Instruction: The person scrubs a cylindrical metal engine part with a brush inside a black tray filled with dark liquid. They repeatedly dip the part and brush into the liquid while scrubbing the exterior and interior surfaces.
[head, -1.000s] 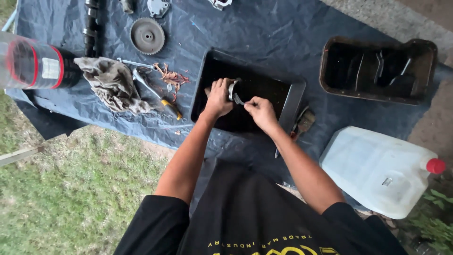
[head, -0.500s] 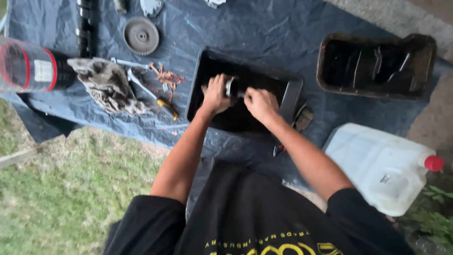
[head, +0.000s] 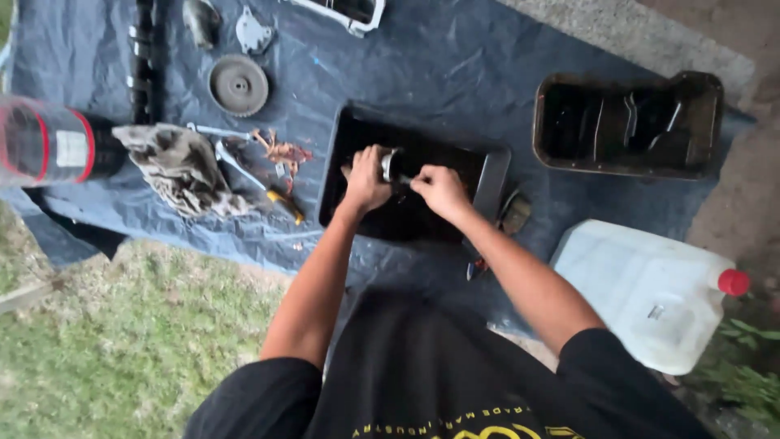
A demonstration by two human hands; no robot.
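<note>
Two hands over black tray (head: pixel 487 175), frame centre: left hand (head: pixel 363 179) grips small metal cylinder (head: pixel 388 165); right hand (head: pixel 439 189) pinches its end. Probably stiff, oily, slippery; hold around body.

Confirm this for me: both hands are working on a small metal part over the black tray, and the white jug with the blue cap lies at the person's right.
Not quite. The head view shows the white jug has a red cap, not blue. The rest holds: the left hand and right hand work on the small metal part over the black tray.
</note>
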